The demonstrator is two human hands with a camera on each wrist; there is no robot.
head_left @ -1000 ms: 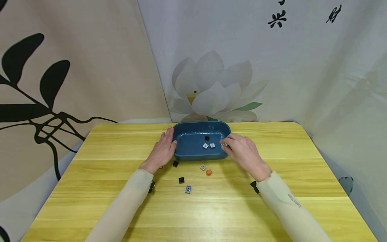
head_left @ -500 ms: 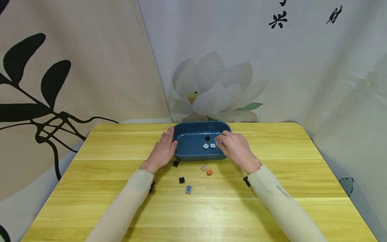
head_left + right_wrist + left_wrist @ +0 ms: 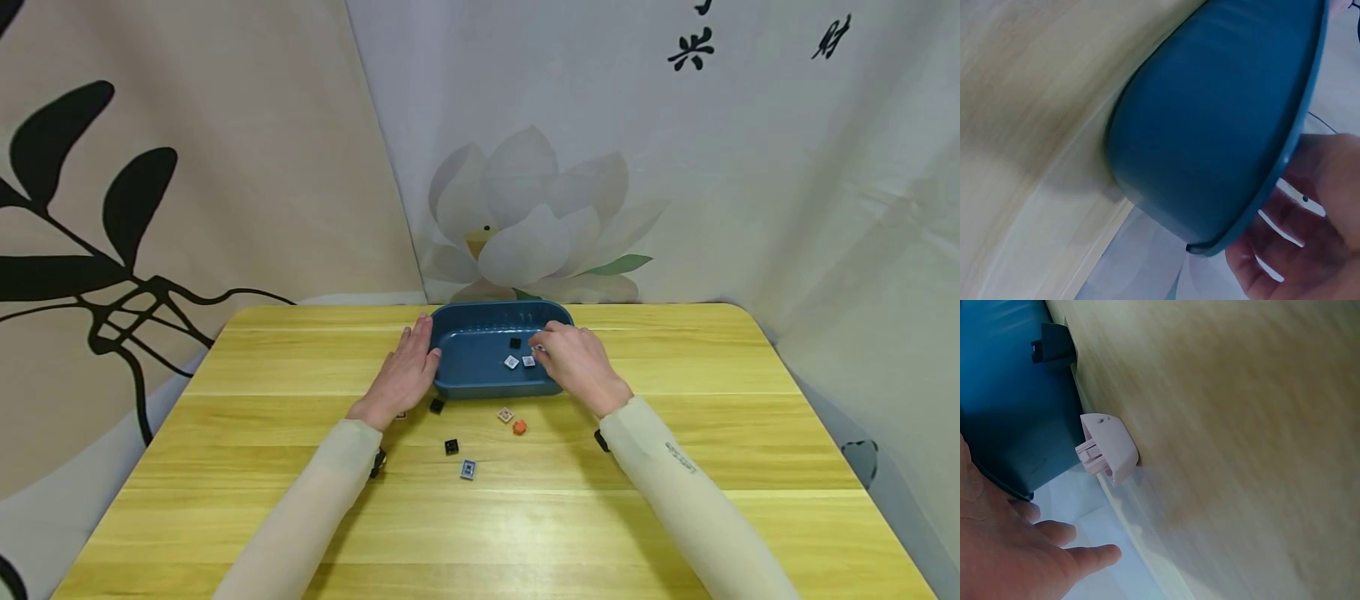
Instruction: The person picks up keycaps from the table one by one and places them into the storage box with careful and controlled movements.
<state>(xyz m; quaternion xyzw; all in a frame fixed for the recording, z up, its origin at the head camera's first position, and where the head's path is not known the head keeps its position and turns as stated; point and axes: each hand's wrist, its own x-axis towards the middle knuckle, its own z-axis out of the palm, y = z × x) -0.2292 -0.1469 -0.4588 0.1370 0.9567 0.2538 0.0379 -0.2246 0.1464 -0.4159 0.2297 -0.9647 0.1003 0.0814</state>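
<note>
A blue rectangular dish (image 3: 480, 390) stands at the table's far edge. My left hand (image 3: 397, 373) rests against its left side with the fingers straight. Over the right rim reaches my right hand (image 3: 583, 365), pinching a small white keycap (image 3: 538, 347) above the dish floor. Inside lie a black keycap (image 3: 515, 342) and two white ones, a tilted white keycap (image 3: 512, 362) and a straighter white keycap (image 3: 528, 362). In the right wrist view, the dish wall (image 3: 1204, 125) hides the fingertips. The left wrist view shows an upturned pink keycap (image 3: 1116, 447) beside the dish.
In front of the dish lie a beige keycap (image 3: 506, 414), an orange flower-shaped piece (image 3: 520, 427), a black keycap (image 3: 437, 406), another black keycap (image 3: 452, 447) and a grey-blue keycap (image 3: 468, 469). A printed curtain (image 3: 300, 167) hangs behind the wooden table (image 3: 675, 433).
My right hand has moved left and slightly farther into the dish with the white keycap. The left hand has stayed against the dish.
</note>
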